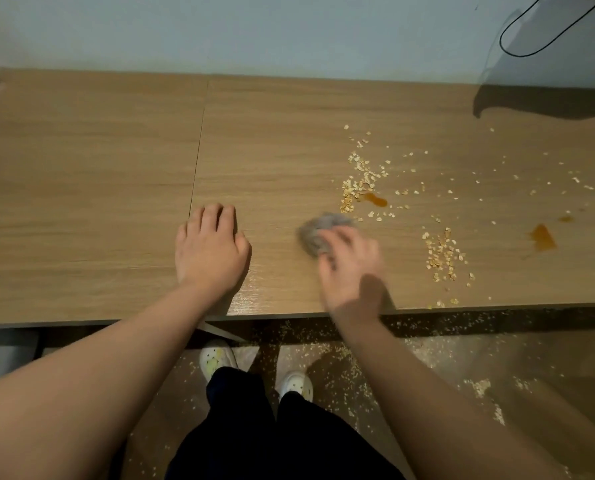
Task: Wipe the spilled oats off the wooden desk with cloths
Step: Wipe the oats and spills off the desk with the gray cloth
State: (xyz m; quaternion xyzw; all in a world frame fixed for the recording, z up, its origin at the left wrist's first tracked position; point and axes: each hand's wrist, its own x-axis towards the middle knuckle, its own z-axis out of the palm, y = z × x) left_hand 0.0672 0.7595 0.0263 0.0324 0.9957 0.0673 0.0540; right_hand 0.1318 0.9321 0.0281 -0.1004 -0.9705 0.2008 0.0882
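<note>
Resting palm-down on the light wooden desk (91,174), the left hand (211,249) holds nothing. The right hand (349,261), blurred, covers a crumpled grey cloth (315,235); grip indeterminate. Scattered to its right lie pale oat flakes (443,254), near brown liquid spots (542,237).

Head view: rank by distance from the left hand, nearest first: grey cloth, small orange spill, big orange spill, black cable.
From the left hand:
1. grey cloth, just to its right, under the right hand
2. small orange spill, right and slightly farther back
3. big orange spill, far right
4. black cable, top right, by the wall
</note>
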